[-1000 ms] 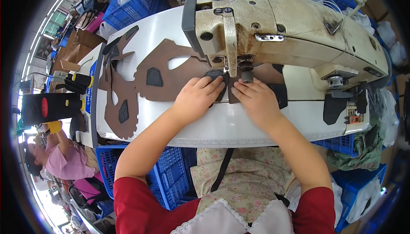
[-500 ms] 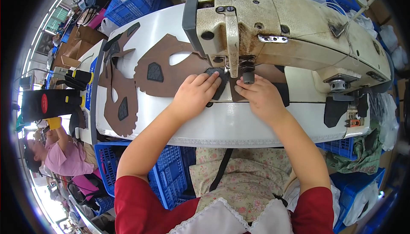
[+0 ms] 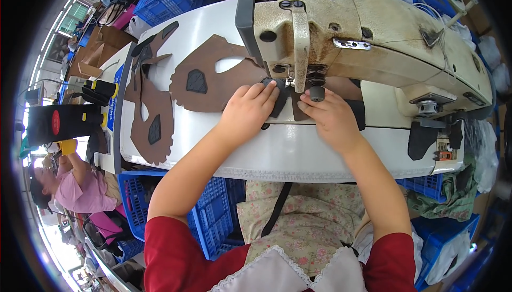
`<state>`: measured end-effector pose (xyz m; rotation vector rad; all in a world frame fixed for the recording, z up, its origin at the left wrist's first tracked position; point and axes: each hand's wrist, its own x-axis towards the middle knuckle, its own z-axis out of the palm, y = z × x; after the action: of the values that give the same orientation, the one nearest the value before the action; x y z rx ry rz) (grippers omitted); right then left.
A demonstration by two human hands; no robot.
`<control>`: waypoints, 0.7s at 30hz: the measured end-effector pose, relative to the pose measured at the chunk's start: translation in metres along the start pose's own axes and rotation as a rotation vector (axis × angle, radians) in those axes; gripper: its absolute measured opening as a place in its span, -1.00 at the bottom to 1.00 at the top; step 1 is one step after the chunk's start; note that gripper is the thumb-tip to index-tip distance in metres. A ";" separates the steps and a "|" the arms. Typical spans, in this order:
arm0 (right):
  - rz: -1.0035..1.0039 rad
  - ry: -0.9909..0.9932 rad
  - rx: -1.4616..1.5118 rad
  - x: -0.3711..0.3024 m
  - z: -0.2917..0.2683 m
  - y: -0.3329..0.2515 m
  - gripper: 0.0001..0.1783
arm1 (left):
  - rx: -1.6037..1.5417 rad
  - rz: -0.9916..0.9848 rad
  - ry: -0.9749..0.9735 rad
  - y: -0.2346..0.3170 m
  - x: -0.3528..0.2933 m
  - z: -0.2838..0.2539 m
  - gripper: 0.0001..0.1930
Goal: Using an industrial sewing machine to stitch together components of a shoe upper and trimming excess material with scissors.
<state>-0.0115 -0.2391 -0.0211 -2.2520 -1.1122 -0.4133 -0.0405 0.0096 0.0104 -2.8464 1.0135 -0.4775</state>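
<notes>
My left hand (image 3: 248, 109) lies with its fingers flat on a dark patch (image 3: 278, 103) beside the needle of a sewing machine (image 3: 330, 25). The patch rests at the right end of a brown cut piece (image 3: 210, 94) with an oval hole and a second dark patch (image 3: 197, 81) on its left part. To the right of the needle, my right hand (image 3: 336, 118) rests, fingers extended, on brown material (image 3: 300, 108). The presser foot and machine head partly hide the material between my hands.
More brown pieces with dark patches (image 3: 152, 126) lie at the table's left end. A dark piece (image 3: 423, 140) hangs over the right side. Blue crates (image 3: 218, 212) stand below the white table (image 3: 256, 156). Another person (image 3: 85, 190) sits at the left, near a second machine (image 3: 64, 126).
The whole view has shifted slightly. Both hands stay on the material beside the needle, with almost no change in their fingers.
</notes>
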 end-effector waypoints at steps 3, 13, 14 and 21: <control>-0.005 0.007 0.018 0.001 0.001 -0.001 -0.68 | -0.008 -0.013 -0.003 -0.001 -0.001 0.002 -0.53; 0.007 -0.017 0.005 0.001 -0.001 -0.001 -0.67 | -0.042 -0.038 -0.044 -0.002 -0.001 0.001 -0.51; -0.002 -0.038 -0.034 0.000 -0.001 -0.001 -0.67 | -0.041 -0.039 -0.045 -0.002 -0.002 0.001 -0.51; -0.014 -0.068 -0.104 0.000 -0.004 -0.008 -0.68 | -0.094 -0.014 -0.006 -0.004 -0.008 -0.001 -0.61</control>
<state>-0.0176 -0.2378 -0.0148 -2.3653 -1.1664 -0.4117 -0.0444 0.0183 0.0104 -2.9370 1.0422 -0.4331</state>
